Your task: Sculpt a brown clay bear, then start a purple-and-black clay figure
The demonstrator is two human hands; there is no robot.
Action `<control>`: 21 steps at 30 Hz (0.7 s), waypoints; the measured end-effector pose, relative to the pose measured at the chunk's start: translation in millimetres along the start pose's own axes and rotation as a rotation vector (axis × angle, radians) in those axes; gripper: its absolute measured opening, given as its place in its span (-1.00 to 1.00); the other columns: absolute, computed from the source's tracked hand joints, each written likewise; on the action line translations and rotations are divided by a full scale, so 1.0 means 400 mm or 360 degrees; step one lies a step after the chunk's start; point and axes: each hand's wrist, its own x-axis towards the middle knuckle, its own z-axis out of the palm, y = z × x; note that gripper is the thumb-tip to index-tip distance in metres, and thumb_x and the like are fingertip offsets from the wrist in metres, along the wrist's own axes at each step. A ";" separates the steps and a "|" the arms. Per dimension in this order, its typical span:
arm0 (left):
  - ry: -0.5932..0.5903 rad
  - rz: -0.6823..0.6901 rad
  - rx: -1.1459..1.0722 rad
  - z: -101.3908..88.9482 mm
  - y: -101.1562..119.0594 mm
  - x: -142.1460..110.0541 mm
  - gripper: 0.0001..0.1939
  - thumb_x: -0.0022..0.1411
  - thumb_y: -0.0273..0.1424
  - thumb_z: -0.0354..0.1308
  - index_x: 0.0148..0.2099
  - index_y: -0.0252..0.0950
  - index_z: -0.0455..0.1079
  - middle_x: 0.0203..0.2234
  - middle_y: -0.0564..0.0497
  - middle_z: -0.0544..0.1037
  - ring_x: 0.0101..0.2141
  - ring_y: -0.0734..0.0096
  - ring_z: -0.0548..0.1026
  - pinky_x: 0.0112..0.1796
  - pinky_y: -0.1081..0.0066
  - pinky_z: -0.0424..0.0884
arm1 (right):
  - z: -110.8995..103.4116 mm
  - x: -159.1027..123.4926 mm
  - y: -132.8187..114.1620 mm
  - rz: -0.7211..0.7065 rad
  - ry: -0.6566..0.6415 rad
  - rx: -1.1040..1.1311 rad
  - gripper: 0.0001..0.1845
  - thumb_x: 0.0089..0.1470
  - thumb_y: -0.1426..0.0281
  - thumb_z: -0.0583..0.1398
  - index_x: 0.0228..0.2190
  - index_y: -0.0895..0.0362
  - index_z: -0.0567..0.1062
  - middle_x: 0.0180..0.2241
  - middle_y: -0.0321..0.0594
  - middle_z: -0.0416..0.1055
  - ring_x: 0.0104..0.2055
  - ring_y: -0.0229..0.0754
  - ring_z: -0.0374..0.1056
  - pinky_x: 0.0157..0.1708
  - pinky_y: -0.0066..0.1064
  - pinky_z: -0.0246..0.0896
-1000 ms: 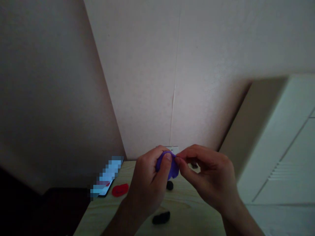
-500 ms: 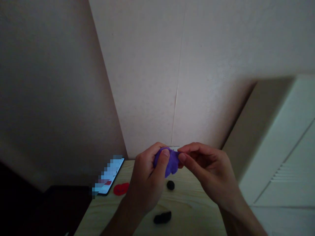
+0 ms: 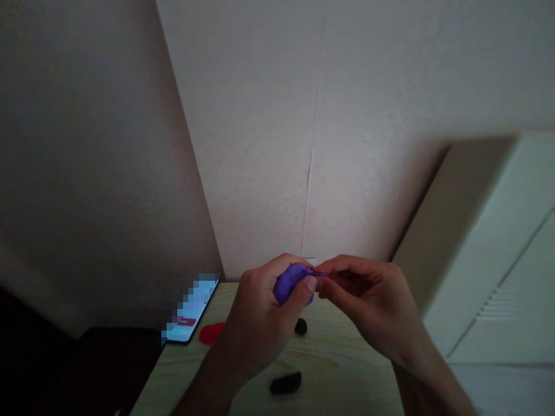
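A soft purple lump of modelling clay (image 3: pixel 288 282) is held above the table, wrapped in the fingers of my left hand (image 3: pixel 264 312) with the thumb pressed across its front. My right hand (image 3: pixel 368 294) pinches a thin, drawn-out end of the same clay between thumb and fingers. Below the hands, a small round black piece (image 3: pixel 300 327) lies on the wood. Closer to me is a longer black piece (image 3: pixel 286 383). A flat red piece (image 3: pixel 211 333) sits left of my left wrist, partly covered by it.
A phone with a lit screen (image 3: pixel 186 326), partly pixelated, rests at the left edge of the light wooden table (image 3: pixel 338 375). A pale wall (image 3: pixel 260 144) rises behind. On the right stands a white cabinet-like panel (image 3: pixel 498 248).
My left thumb has slid right and down across the purple clay, towards my right fingertips. The clay between the hands now looks thinner at the pinched end.
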 end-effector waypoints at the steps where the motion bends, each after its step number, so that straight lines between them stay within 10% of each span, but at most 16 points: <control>1: 0.0006 -0.0006 0.0002 0.000 0.000 0.000 -0.82 0.41 -0.24 0.18 -0.15 -0.20 0.55 -0.41 0.09 0.58 -0.32 0.36 0.51 -0.32 0.40 0.32 | 0.001 0.000 0.001 0.0004 0.0011 -0.0005 -0.84 -0.05 0.37 0.53 -0.36 0.06 0.74 -0.41 -0.22 0.71 -0.41 -0.22 0.60 -0.35 -0.51 0.57; 9: 0.0138 -0.0021 0.0028 0.007 0.000 -0.001 -0.81 0.37 -0.25 0.20 -0.22 -0.24 0.54 -0.46 0.09 0.55 -0.45 0.43 0.43 -0.43 0.45 0.30 | 0.002 0.004 -0.004 0.0072 0.0106 0.0058 -0.83 -0.15 0.43 0.55 -0.47 0.11 0.70 -0.58 -0.29 0.60 -0.58 -0.33 0.48 -0.55 -0.63 0.43; 21: 0.0183 -0.0060 -0.0112 0.001 -0.004 0.008 -0.82 0.35 -0.27 0.21 -0.23 -0.27 0.52 -0.44 0.08 0.55 -0.42 0.42 0.46 -0.41 0.46 0.36 | 0.005 -0.007 0.001 -0.0195 -0.0102 -0.0159 -0.72 0.13 0.44 0.43 -0.12 -0.10 0.74 -0.21 -0.28 0.73 -0.25 -0.23 0.67 -0.19 -0.49 0.62</control>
